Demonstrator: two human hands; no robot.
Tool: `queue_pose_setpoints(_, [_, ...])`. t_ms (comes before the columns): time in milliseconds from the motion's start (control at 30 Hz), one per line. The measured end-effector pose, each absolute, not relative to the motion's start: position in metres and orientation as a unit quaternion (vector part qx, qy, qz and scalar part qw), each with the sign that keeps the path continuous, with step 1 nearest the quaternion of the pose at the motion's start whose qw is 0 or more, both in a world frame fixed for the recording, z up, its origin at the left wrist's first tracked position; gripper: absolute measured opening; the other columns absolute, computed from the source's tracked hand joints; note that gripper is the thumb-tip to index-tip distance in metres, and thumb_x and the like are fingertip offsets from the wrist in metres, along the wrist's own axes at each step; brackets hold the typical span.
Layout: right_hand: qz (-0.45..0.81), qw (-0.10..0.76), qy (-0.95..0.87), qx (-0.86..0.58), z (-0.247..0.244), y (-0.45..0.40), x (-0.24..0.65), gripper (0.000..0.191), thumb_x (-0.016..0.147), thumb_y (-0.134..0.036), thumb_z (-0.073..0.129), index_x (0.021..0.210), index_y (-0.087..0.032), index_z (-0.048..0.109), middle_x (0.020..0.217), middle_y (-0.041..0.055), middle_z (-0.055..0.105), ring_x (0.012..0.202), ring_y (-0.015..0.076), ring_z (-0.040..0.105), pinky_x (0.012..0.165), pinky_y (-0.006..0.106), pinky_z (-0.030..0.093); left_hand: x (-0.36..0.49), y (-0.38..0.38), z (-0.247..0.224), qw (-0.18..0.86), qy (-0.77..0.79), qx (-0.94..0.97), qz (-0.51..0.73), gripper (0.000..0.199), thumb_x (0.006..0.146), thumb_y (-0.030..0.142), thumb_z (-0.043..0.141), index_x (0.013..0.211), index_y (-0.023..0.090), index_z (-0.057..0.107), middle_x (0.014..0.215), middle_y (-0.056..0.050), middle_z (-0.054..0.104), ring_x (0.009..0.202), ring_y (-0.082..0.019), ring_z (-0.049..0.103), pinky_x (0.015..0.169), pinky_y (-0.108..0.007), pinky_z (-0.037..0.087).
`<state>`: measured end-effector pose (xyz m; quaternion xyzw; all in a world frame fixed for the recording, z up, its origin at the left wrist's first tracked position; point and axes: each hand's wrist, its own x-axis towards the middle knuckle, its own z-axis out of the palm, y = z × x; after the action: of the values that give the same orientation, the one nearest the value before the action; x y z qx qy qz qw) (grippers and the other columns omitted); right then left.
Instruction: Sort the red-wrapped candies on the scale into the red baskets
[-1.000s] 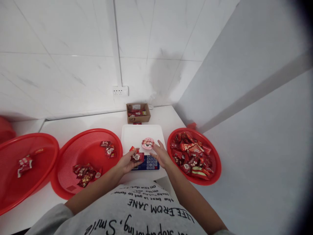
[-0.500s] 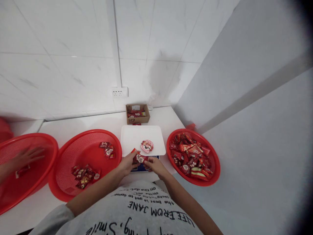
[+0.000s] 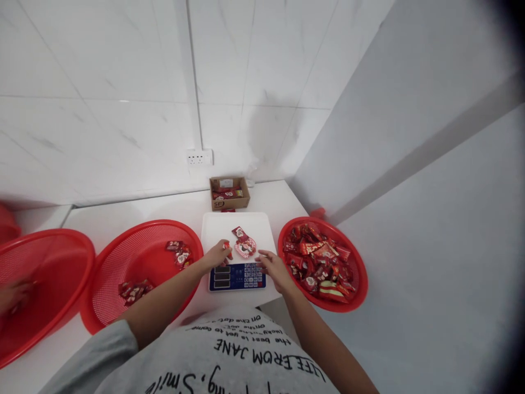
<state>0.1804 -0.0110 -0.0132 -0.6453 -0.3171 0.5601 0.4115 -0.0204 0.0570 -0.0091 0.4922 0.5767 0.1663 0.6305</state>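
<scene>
My left hand (image 3: 219, 254) is closed on a small red packet (image 3: 228, 250) over the left part of a digital scale's white pan (image 3: 213, 223). My right hand (image 3: 271, 267) is at the pan's front right edge, fingers apart, with nothing visible in it. Between the hands, a round red-and-white packet (image 3: 245, 249) lies on the pan. A dark red snack packet (image 3: 239, 233) lies against its upper edge. The scale's blue keypad (image 3: 238, 277) shows below the pan, in front of my body.
A red basket (image 3: 363, 279) full of red packets stands right. Another red basket (image 3: 143, 226) with several packets stands left. A co-worker's hand (image 3: 16, 295) is inside a farther-left basket (image 3: 88, 257). Behind the scale sits a cardboard box (image 3: 229, 203) of packets.
The dark red packet that was between my hands now lies on the pan. My hands have moved apart, my left holding a red packet. The co-worker's hand moved down and left.
</scene>
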Motion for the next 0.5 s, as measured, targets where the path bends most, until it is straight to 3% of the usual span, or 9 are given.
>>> queue_pose_setpoints(100, [0.435,0.439,-0.352,-0.703,-0.028,-0.013,0.216,0.041,0.074,-0.037,0.054,0.108,-0.017,0.058,0.093,0.0079,0.068,0.077,0.0181,0.064,0.066,0.030,0.051,-0.023,0.061,-0.016,0.604,0.590,0.514,0.148,0.064,0.080,0.031,0.057,0.135,0.020,0.026,0.063,0.003,0.059,0.045,-0.009,0.049,0.049,-0.021,0.041])
queue_pose_setpoints(200, [0.307,0.381,-0.407,-0.772,-0.046,-0.018,0.258,0.043,0.076,-0.037,0.048,0.112,-0.016,0.057,0.105,0.0102,0.066,0.095,0.0219,0.061,0.081,0.036,0.048,-0.028,0.058,-0.017,0.566,0.600,0.543,0.157,0.064,0.080,0.030,0.057,0.136,0.021,0.027,0.060,0.005,0.057,0.042,-0.008,0.046,0.047,-0.020,0.038])
queue_pose_setpoints(300, [0.307,0.294,-0.436,-0.793,-0.062,-0.023,0.288,0.044,0.075,-0.029,0.049,0.115,-0.016,0.057,0.111,0.0118,0.064,0.104,0.0236,0.058,0.092,0.039,0.042,-0.032,0.048,-0.015,0.559,0.584,0.556,0.192,0.053,0.080,0.033,0.055,0.128,0.019,0.040,0.058,0.006,0.055,0.042,-0.008,0.044,0.044,-0.019,0.035])
queue_pose_setpoints(500, [0.351,0.237,-0.464,-0.778,-0.083,-0.018,0.299,0.046,0.070,-0.022,0.054,0.115,-0.016,0.059,0.115,0.0117,0.062,0.108,0.0246,0.055,0.097,0.039,0.037,-0.038,0.010,-0.002,0.645,0.525,0.524,0.184,0.040,0.073,0.039,0.060,0.106,0.018,0.055,0.060,0.005,0.054,0.044,-0.008,0.044,0.043,-0.019,0.033])
